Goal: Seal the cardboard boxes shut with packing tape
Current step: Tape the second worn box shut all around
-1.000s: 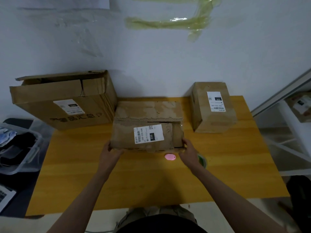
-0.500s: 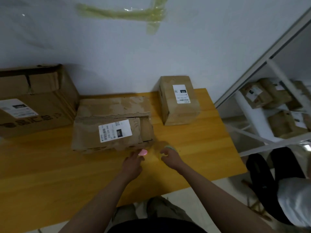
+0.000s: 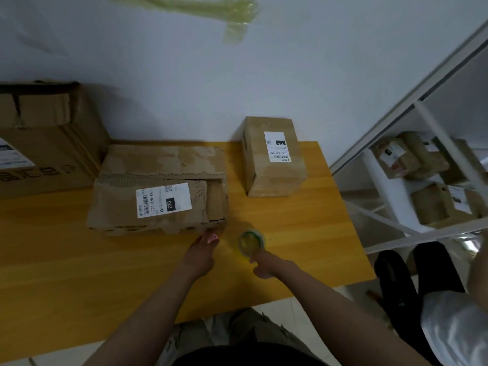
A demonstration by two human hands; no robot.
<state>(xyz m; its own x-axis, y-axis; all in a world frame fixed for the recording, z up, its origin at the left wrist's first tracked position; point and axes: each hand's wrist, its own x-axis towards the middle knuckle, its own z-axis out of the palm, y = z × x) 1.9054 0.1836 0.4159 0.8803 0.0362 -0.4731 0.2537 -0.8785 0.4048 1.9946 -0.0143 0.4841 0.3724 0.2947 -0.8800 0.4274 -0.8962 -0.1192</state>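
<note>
A flat, worn cardboard box (image 3: 158, 191) with a white label lies in the middle of the yellow table (image 3: 79, 273), its top flaps loosely closed. Just in front of its right corner, my left hand (image 3: 200, 253) pinches a small pink object (image 3: 212, 237). My right hand (image 3: 266, 264) grips a roll of clear packing tape (image 3: 250, 241) and holds it a little above the table. A smaller labelled box (image 3: 274, 157) stands upright at the back right.
A large open cardboard box (image 3: 45, 138) stands at the back left against the white wall. White shelving (image 3: 422, 196) with several parcels stands to the right. Another person's legs and white shirt (image 3: 449, 320) are at the lower right. Tape strips (image 3: 200, 6) hang on the wall.
Both hands left the sides of the flat box. The left picked up the pink object, the right took the tape roll and lifted it. The view swung right.
</note>
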